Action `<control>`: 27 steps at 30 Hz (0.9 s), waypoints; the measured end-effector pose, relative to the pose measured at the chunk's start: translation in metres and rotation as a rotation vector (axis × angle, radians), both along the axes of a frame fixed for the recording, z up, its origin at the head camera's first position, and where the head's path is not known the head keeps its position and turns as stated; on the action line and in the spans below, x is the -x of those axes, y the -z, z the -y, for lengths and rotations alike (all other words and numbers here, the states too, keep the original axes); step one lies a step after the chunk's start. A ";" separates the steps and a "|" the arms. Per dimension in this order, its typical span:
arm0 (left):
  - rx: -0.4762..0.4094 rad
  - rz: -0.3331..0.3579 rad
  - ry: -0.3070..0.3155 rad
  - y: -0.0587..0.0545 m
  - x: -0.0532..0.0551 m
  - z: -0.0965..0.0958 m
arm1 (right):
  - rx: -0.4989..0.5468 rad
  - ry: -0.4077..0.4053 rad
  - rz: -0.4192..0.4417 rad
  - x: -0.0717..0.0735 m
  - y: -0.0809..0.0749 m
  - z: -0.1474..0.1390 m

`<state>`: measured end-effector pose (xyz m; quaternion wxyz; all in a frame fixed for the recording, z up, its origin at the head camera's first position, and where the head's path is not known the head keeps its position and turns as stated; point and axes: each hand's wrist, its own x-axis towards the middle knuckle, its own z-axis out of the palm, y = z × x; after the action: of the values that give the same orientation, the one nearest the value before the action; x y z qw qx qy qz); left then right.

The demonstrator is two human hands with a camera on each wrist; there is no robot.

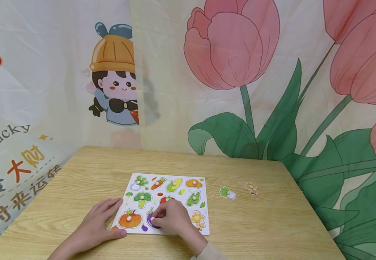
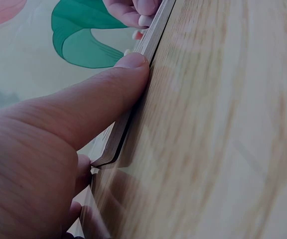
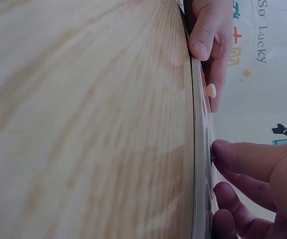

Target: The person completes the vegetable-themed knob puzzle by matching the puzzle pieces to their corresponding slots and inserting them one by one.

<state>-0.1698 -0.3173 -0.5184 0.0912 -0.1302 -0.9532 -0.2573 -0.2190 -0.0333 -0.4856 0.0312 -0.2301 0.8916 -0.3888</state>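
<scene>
A white vegetable peg puzzle board (image 1: 155,177) lies on the table, its pictured pieces fitted with small round knobs. My right hand (image 1: 176,217) is over its front middle, thumb and fingertips pinching at the knob of the purple eggplant piece (image 1: 149,217). At the front left corner, my left hand (image 1: 93,224) rests on the board with fingers along the left edge and the thumb (image 2: 101,97) on the front edge. The pumpkin piece (image 1: 134,219) sits between the two hands. Part of the tomato piece (image 1: 166,199) is hidden behind my right hand.
Right of the board, a bok choy piece (image 1: 227,193) and a mushroom piece (image 1: 251,188) lie loose on the wooden table (image 1: 256,224). A printed curtain (image 1: 168,119) with tulips and a cartoon figure hangs behind the table's far edge.
</scene>
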 end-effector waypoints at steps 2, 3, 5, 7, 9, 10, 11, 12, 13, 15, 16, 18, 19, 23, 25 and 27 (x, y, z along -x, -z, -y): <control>0.002 0.000 0.000 0.000 0.000 0.000 | -0.001 0.001 -0.001 0.000 0.000 0.000; 0.003 0.000 0.000 0.000 0.000 0.000 | -0.002 0.003 -0.001 -0.001 0.000 0.000; 0.003 0.001 0.000 0.000 0.000 0.000 | -0.004 0.007 0.001 -0.001 0.000 0.001; 0.003 0.001 0.000 0.000 0.000 0.000 | -0.007 0.011 0.004 -0.001 0.000 0.001; 0.003 0.002 0.000 0.000 0.000 0.000 | -0.011 0.013 0.005 -0.001 0.000 0.001; 0.003 0.002 -0.001 0.000 0.000 0.000 | -0.013 0.014 0.006 -0.001 0.000 0.001; 0.003 0.002 -0.001 0.000 0.000 0.000 | -0.016 0.014 0.006 -0.001 0.000 0.001; 0.003 0.002 -0.001 0.000 0.000 0.000 | -0.020 0.014 0.005 -0.001 0.001 0.001; 0.003 0.003 -0.001 0.000 0.000 0.000 | -0.022 0.012 0.006 -0.001 0.000 0.001; 0.004 0.004 -0.002 0.000 0.000 0.001 | -0.023 0.008 0.009 -0.001 -0.001 0.001; 0.003 0.004 -0.002 0.000 0.000 0.001 | -0.022 0.004 0.012 -0.001 -0.001 0.000; 0.002 0.005 -0.002 0.000 0.000 0.001 | -0.011 -0.008 0.022 0.000 -0.002 0.000; 0.002 0.005 -0.002 0.000 0.000 0.001 | -0.002 -0.019 0.029 0.000 -0.003 -0.001; 0.001 0.007 -0.002 -0.001 -0.001 0.000 | 0.036 -0.071 0.056 0.001 -0.010 -0.009; 0.001 0.009 -0.003 -0.002 -0.001 0.000 | 0.044 -0.092 0.065 0.002 -0.015 -0.015; 0.001 0.012 -0.003 -0.002 -0.001 0.000 | 0.043 -0.100 0.068 0.004 -0.020 -0.023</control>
<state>-0.1687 -0.3173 -0.5164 0.0857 -0.1273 -0.9540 -0.2576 -0.2226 -0.0107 -0.4661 0.0758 -0.2615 0.8689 -0.4134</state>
